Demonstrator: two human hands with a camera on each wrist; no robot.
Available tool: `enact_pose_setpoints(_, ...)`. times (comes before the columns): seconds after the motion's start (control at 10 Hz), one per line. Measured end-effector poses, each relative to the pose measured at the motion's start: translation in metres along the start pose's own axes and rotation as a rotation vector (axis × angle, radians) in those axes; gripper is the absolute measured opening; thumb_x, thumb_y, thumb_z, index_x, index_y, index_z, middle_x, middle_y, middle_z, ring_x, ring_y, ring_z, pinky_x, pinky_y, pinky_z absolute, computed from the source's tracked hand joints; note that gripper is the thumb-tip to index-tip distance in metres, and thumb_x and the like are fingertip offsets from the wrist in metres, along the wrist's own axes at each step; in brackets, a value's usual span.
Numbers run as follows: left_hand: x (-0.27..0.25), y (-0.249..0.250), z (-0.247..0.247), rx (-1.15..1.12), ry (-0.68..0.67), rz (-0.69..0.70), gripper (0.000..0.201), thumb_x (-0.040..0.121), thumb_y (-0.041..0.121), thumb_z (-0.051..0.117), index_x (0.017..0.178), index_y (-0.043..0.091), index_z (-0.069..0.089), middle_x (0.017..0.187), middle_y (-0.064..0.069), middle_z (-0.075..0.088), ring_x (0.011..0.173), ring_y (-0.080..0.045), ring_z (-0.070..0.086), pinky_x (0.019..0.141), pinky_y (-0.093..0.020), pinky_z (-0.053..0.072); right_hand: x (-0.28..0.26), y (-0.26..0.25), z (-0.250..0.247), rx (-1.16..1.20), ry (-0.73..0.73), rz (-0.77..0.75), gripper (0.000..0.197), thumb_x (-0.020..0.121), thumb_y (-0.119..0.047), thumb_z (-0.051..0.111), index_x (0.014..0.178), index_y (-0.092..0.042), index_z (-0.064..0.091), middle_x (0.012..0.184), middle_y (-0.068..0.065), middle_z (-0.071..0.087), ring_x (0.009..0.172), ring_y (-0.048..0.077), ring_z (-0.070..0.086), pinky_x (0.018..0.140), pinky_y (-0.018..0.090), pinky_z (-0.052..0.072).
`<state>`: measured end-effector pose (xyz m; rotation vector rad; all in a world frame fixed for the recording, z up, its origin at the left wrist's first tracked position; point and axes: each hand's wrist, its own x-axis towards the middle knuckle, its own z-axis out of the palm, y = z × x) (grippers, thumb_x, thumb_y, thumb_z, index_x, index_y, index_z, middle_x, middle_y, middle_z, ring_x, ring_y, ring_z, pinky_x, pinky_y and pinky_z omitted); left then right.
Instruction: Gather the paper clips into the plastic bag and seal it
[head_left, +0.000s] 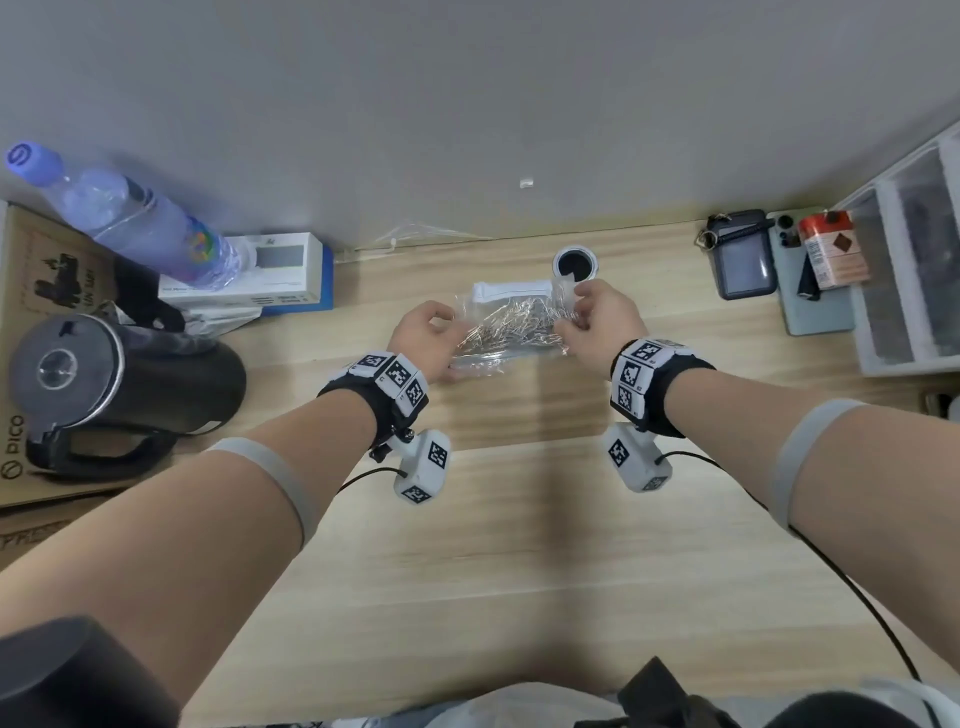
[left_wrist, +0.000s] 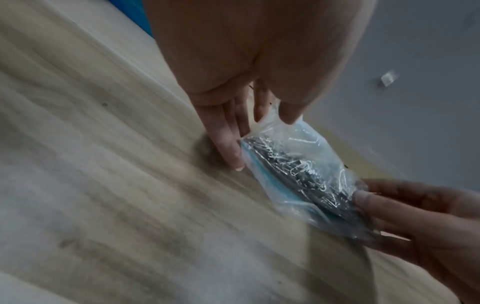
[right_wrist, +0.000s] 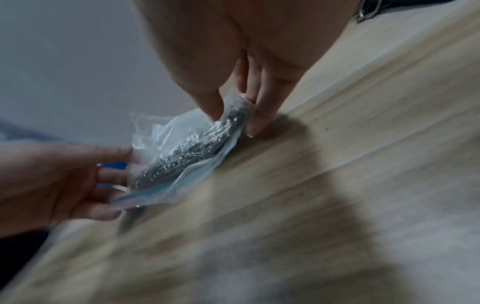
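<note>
bag: clear crinkly plastic bag (head_left: 511, 325) with a blue zip strip along one long edge, held just above the wooden desk (head_left: 519, 519) near the middle of its far edge
clips: silvery wire paper clips (head_left: 506, 327) all bunched up inside the bag; can't spot any loose ones on the desk
left hand: left hand (head_left: 423, 338) pinches the bag's left end, thumb on top and fingers curled under it
right hand: right hand (head_left: 602, 319) pinches the right end the same way, thumb and fingertips closed on the plastic
seal: can't tell if the zip is pressed closed, the wrist shots are pretty blurry
writing: cardboard box (head_left: 31, 291) at the left edge reads "PICO"; the rest of the print is too small to make out
left side stuff: black round kettle (head_left: 104, 384) with a shiny lid, purple-tinted water bottle (head_left: 124, 213) lying tilted over a white box (head_left: 260, 275)
right side stuff: phone (head_left: 743, 257) in a dark case, red and white can (head_left: 831, 249), frosted plastic drawers (head_left: 909, 260) at the far right corner
behind the bag: small white cup (head_left: 575, 262) with a dark inside
</note>
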<state>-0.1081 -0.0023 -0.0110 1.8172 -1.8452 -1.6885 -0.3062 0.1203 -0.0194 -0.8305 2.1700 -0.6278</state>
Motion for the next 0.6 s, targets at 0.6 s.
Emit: enact_pose_setpoints(0.6, -0.022, -0.002, -0.024, 0.323, 0.116, 0.061, 0.028, 0.083, 0.037, 0.068, 0.099, 0.017, 0.057, 0.084, -0.004, 0.069, 0.067, -0.020, 0.061, 0.054, -0.026, 0.044, -0.021, -0.006, -0.014, -0.269, -0.068, -0.065, 0.045, 0.094, -0.034, 0.053, 0.132, -0.009, 0.049, 0.126, 0.010, 0.061, 0.111, 0.028, 0.060, 0.095, 0.038, 0.049)
